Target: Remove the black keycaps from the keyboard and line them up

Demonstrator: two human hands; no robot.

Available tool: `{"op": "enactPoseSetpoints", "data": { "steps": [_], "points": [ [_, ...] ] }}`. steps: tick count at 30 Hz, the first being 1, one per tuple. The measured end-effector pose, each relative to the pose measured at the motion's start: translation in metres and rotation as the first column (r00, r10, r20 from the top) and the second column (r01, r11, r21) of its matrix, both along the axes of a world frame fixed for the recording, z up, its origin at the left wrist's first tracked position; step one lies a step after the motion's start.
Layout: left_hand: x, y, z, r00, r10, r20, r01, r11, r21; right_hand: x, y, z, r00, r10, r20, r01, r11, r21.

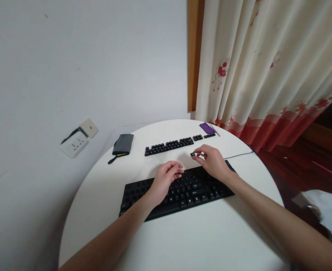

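In my right hand (209,160), a small black keycap (193,154) is pinched between thumb and fingers, held above the table beyond the keyboard. My left hand (166,178) hovers over the middle of the black keyboard (187,192), its fingers loosely bent and slightly apart, with nothing visible in them. The keyboard's upper left part shows bare key sockets, while keycaps sit on its lower middle part. Both hands and wrists hide some of it. Farther back, loose black keycaps (170,146) lie in rows.
The round white table (103,229) stands against a wall. A grey pouch (123,144) with a black loop lies at the left, a purple cloth pouch (207,128) at the back right. A thin cable (239,154) runs off the right edge. Curtains (239,75) hang behind.
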State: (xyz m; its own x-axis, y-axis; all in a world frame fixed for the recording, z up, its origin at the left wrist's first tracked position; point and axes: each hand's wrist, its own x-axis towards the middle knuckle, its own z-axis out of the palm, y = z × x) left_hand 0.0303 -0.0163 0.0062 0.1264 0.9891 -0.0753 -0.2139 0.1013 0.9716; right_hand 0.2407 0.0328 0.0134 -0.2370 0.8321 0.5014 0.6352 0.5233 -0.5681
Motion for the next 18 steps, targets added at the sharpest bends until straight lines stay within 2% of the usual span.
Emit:
{"op": "enactPoseSetpoints", "data": {
  "steps": [3,7,12,18],
  "points": [
    [0.001,0.002,-0.003,1.000,0.028,0.002,-0.028,0.999,-0.026,0.016,0.034,-0.006,0.976,-0.190,0.105,0.201,0.974,-0.105],
    [0.001,0.002,-0.001,1.000,0.018,-0.006,-0.018,0.999,-0.040,0.025,0.071,-0.015,0.882,-0.276,0.382,0.382,0.894,-0.234],
    [0.000,0.002,-0.001,1.000,-0.006,-0.021,0.005,0.999,-0.045,0.021,0.096,-0.021,0.841,-0.282,0.461,0.431,0.864,-0.258],
    [-0.002,0.004,-0.006,0.998,-0.036,-0.050,0.035,0.999,-0.029,0.016,0.106,-0.025,0.831,-0.290,0.474,0.445,0.858,-0.256]
  ]
}}
